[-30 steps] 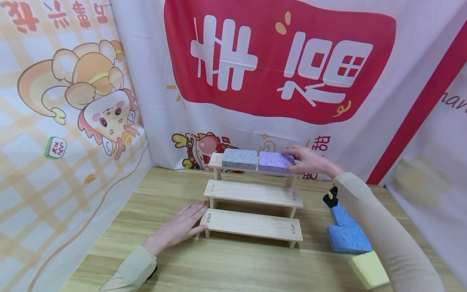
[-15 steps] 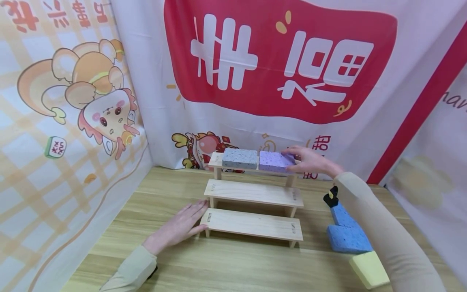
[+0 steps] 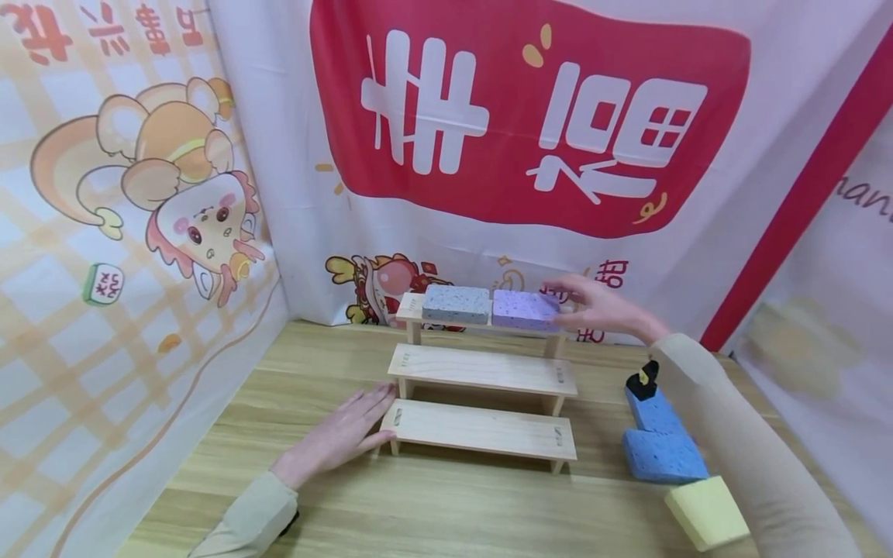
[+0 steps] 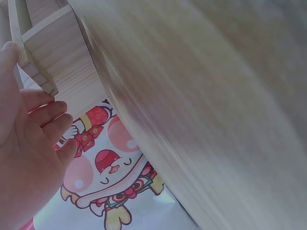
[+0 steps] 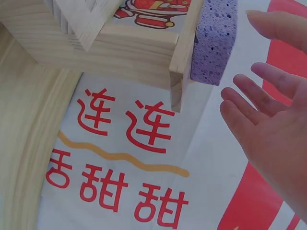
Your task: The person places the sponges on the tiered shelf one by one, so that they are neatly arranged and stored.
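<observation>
On the top tier of a three-step wooden stand [image 3: 481, 364] lie a grey sponge [image 3: 456, 304] and, close to its right, a purple sponge [image 3: 522, 308]. My right hand [image 3: 601, 307] hovers at the purple sponge's right end, thumb and fingers spread. The right wrist view shows a gap between those fingers [image 5: 240, 108] and the sponge, with nothing held. At the stand's left side, my left hand [image 3: 340, 434] rests with its fingers extended along the lower two steps. In the left wrist view its fingers [image 4: 50, 112] are right at the stand's wooden end.
Two blue sponges [image 3: 666, 456] and a pale yellow sponge [image 3: 707, 513] lie on the wooden table [image 3: 391, 515] at the right, partly beside the right sleeve [image 3: 739, 442]. Printed cloth [image 3: 300, 232] hangs behind the stand and along both sides.
My right hand has let go of the purple sponge and drawn slightly off to the right, fingers opening. The sponge stays on the top step. My left hand has stayed put.
</observation>
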Tool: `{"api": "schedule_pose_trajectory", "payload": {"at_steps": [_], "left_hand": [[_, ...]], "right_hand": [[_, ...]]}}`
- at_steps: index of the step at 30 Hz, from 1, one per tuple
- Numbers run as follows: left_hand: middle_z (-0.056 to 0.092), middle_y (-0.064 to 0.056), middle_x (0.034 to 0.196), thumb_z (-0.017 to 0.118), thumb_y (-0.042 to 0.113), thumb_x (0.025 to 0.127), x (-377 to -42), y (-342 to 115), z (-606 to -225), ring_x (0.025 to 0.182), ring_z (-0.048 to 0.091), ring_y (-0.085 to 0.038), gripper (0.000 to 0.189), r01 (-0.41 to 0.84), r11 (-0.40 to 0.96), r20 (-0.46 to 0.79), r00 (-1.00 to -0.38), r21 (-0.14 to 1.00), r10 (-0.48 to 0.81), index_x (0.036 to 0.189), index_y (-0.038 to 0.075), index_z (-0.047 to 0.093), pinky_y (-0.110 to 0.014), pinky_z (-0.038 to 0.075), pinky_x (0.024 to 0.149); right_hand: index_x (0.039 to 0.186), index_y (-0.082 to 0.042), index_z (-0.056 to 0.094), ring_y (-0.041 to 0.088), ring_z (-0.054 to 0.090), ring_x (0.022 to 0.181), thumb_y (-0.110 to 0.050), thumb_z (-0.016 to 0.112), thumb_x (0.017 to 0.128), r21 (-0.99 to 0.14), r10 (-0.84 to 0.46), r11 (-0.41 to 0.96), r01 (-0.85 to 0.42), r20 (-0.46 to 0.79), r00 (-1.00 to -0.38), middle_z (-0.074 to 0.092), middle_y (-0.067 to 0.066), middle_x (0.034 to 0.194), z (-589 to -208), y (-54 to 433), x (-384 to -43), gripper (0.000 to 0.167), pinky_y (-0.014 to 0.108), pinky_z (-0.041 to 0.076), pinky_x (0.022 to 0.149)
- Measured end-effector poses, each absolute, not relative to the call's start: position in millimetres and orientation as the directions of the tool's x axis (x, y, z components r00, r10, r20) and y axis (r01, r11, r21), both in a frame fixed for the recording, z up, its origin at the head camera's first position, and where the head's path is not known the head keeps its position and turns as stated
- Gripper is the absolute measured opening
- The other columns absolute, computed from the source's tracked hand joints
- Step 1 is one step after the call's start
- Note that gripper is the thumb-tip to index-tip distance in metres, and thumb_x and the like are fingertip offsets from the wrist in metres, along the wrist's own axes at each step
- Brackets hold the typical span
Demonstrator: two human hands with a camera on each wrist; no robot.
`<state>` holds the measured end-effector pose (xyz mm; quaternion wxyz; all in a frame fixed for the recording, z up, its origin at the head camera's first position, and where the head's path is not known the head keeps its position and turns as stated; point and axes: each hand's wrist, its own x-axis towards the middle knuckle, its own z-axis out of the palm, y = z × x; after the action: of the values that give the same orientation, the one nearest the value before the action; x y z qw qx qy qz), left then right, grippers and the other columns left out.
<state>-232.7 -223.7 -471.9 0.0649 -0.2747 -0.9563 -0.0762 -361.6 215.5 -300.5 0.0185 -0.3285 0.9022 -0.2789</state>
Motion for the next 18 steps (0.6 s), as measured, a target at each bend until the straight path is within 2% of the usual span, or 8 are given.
{"api": "schedule_pose_trajectory", "payload": {"at_steps": [4,11,18], "left_hand": [[0.03,-0.017,0.161,0.045,0.052,0.101,-232.4,-224.4,-472.3,0.149,0.034,-0.033,0.074,0.54,0.833,0.174,-0.838,0.119,0.518,0.153,0.002,0.032,-0.052,0.028,0.124],[0.031,-0.018,0.16,0.045,0.051,0.101,-232.6,-224.2,-473.0,0.149,0.034,-0.033,0.073,0.541,0.832,0.177,-0.837,0.122,0.518,0.153,0.001,0.032,-0.052,0.027,0.124],[0.032,-0.019,0.16,0.046,0.052,0.101,-233.3,-223.5,-472.8,0.148,0.035,-0.034,0.074,0.545,0.83,0.18,-0.834,0.122,0.522,0.153,0.001,0.032,-0.053,0.028,0.123]], "right_hand": [[0.149,-0.014,0.042,0.036,0.043,0.138,-0.021,0.075,0.085,-0.54,-0.584,0.607,-0.583,0.193,-0.788,0.043,0.016,0.153,-299.1,223.3,-353.1,0.073,0.065,0.039,0.113],[0.149,-0.011,0.043,0.036,0.046,0.135,-0.021,0.075,0.085,-0.54,-0.553,0.611,-0.578,0.231,-0.801,0.045,0.016,0.152,-301.8,240.6,-336.8,0.072,0.063,0.046,0.107],[0.149,-0.009,0.041,0.04,0.041,0.137,-0.019,0.073,0.086,-0.561,-0.527,0.609,-0.561,0.243,-0.815,0.042,0.018,0.154,-309.6,258.8,-325.1,0.071,0.068,0.041,0.109]]}}
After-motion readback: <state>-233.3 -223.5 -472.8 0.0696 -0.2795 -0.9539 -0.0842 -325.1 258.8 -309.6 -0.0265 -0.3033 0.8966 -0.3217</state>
